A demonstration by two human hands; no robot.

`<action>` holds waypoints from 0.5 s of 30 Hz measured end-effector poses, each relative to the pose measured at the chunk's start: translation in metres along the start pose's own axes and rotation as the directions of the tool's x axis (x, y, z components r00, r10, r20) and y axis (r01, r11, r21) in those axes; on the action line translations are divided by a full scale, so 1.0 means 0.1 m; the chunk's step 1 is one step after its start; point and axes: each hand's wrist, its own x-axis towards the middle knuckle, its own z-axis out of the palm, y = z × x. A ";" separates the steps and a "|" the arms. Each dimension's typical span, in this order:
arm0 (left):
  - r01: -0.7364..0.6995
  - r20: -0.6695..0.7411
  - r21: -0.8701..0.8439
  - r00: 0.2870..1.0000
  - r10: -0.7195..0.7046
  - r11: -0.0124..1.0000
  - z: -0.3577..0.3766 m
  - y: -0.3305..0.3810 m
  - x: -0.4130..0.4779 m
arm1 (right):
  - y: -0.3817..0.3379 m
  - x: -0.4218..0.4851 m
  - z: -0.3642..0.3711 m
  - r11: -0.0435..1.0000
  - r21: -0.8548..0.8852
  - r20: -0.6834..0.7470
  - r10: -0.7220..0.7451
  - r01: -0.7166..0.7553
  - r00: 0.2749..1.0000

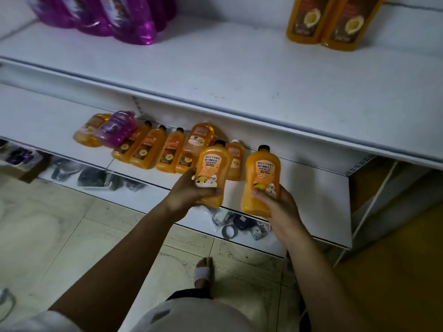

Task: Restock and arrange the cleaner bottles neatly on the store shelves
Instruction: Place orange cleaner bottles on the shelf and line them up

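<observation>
My left hand (191, 189) grips an orange cleaner bottle (212, 168) with a black cap, back label toward me. Just to its right, my right hand (275, 202) grips a second orange bottle (261, 178) of the same kind. Both bottles hover over the front of the middle shelf (311, 188). Behind them several orange bottles (148, 152) and one purple bottle (116, 131) lie flat on that shelf. On the upper shelf (215, 68) stand two orange bottles (333, 22) at the right and several purple bottles (115, 15) at the left.
The bottom shelf (148, 195) holds small dark packaged goods (237, 224). Beneath me is tiled floor (72, 236), with my sandalled foot (203, 271) on it. A brown surface (395, 271) lies to the right, past the shelf's end.
</observation>
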 end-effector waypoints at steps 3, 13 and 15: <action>-0.075 -0.077 -0.046 0.994 0.072 0.996 0.02 -0.02 -0.48 | -0.15 -0.31 0.01 0.997 0.010 0.062 -0.076 0.075 0.995; -0.364 -0.399 -0.033 0.859 0.322 0.931 -0.36 0.20 -2.09 | -0.66 -1.20 0.64 0.913 -0.077 0.411 -0.337 0.400 0.847; -0.419 -0.456 0.007 0.807 0.376 0.908 -0.50 0.33 -2.35 | -0.78 -1.31 0.86 0.889 -0.073 0.453 -0.374 0.452 0.809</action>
